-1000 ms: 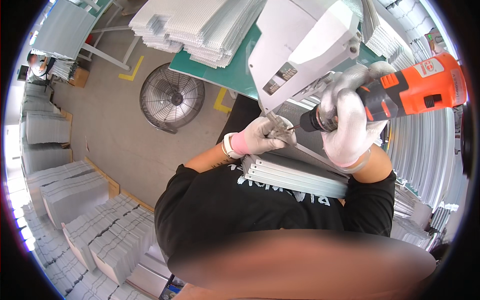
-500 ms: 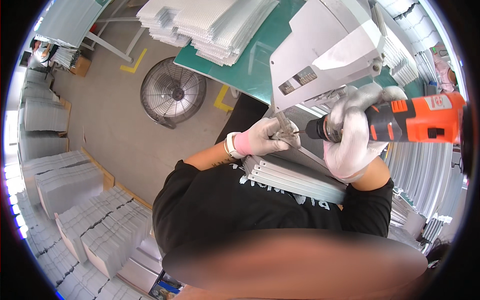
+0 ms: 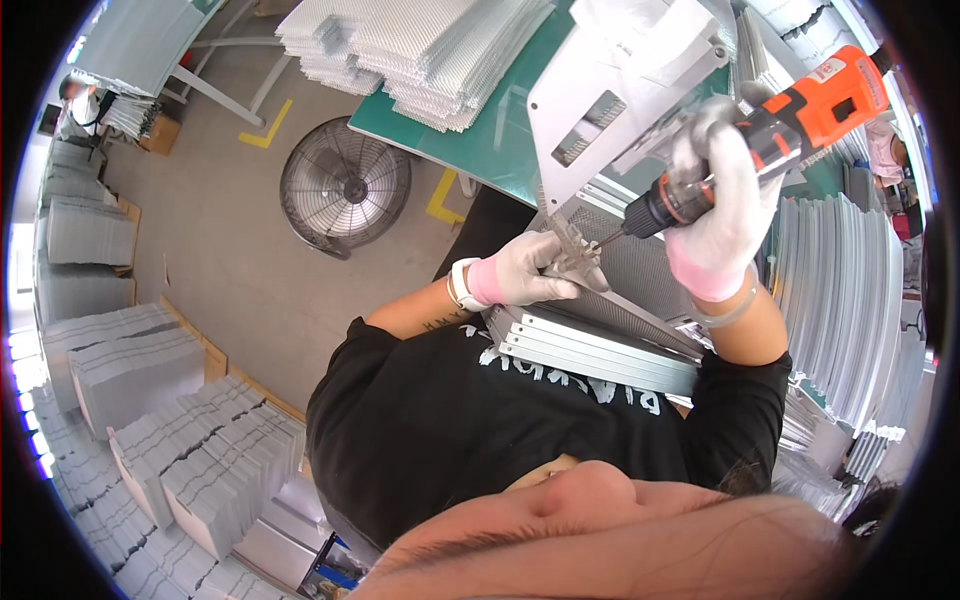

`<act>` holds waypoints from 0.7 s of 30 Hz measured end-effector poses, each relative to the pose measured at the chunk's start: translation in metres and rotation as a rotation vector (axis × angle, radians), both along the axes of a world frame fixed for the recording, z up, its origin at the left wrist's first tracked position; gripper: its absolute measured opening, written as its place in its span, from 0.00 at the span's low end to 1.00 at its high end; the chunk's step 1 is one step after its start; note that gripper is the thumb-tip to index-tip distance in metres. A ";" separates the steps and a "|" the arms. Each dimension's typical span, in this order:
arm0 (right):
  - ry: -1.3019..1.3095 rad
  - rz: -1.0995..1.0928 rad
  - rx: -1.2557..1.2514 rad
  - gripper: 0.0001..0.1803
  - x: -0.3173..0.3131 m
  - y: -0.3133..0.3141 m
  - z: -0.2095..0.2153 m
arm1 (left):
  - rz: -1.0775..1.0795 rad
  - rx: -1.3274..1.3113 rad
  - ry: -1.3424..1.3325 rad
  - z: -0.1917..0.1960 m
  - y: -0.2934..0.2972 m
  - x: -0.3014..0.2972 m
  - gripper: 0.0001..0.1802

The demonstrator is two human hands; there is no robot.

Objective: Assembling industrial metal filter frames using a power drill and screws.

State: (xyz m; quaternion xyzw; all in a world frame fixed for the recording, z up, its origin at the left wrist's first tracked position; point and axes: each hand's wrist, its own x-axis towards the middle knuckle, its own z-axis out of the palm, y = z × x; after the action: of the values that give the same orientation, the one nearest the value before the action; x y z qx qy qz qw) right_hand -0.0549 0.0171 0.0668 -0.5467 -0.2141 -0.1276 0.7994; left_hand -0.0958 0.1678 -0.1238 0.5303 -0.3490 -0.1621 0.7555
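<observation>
My left hand [image 3: 522,272], in a white glove with a pink cuff, pinches the corner of a metal frame [image 3: 640,312] that surrounds a dark mesh panel [image 3: 650,262]. My right hand [image 3: 725,215], gloved the same way, is wrapped round an orange and black power drill [image 3: 775,140]. The drill slants down to the left, and its thin bit points at the frame's corner beside my left fingertips. Whether the bit touches a screw there cannot be made out. Against my body lie several stacked silver metal strips [image 3: 600,355] with small holes at their ends.
A white metal plate with slots [image 3: 562,95] rises just beyond the corner. Mesh sheets [image 3: 430,55] are piled on the green table [image 3: 450,150]. A round floor fan [image 3: 345,188] stands left. Stacked panels [image 3: 235,455] line the lower left; more panels [image 3: 835,300] stand at right.
My right hand has swung the drill's rear end up and away, so it now slants more steeply. The white plate appears slightly farther left. My left hand keeps its hold on the corner.
</observation>
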 end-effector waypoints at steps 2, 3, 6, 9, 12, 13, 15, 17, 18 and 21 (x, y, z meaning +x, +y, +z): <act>-0.267 -0.141 -0.423 0.13 0.013 -0.031 -0.004 | 0.051 0.027 -0.054 -0.007 0.002 -0.001 0.26; -0.452 -0.308 -0.644 0.12 0.019 -0.041 0.002 | 0.057 0.028 -0.056 -0.007 0.001 0.000 0.26; -0.577 -0.355 -0.568 0.19 0.022 -0.059 0.022 | 0.082 -0.048 -0.226 -0.001 -0.002 0.006 0.26; -0.704 -0.529 -0.688 0.24 0.025 -0.062 0.037 | 0.051 -0.209 -0.206 -0.007 -0.008 0.005 0.25; -0.653 -0.626 -0.693 0.25 0.032 -0.086 0.054 | 0.170 -0.068 -0.053 -0.011 -0.003 0.009 0.18; -0.485 -0.545 -0.552 0.25 0.037 -0.095 0.060 | 0.210 -0.049 0.079 0.002 -0.003 0.008 0.20; -0.316 -0.463 -0.410 0.24 0.037 -0.100 0.060 | 0.316 0.024 0.138 0.003 -0.004 0.010 0.26; -0.301 -0.480 -0.414 0.24 0.030 -0.099 0.059 | 0.403 -0.067 0.113 0.009 -0.005 0.013 0.31; -0.251 -0.528 -0.282 0.18 0.027 -0.093 0.061 | 0.610 -0.009 -0.179 0.009 0.002 0.017 0.32; -0.254 -0.493 -0.187 0.16 0.023 -0.090 0.061 | 0.715 0.039 -0.497 0.007 0.019 0.017 0.31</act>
State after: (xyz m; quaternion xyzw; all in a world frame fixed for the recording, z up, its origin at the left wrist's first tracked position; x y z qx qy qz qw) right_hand -0.0318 -0.0733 0.1273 -0.6332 -0.1840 -0.3651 0.6572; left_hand -0.0790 0.1870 -0.1165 0.6549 -0.3114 0.2358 0.6469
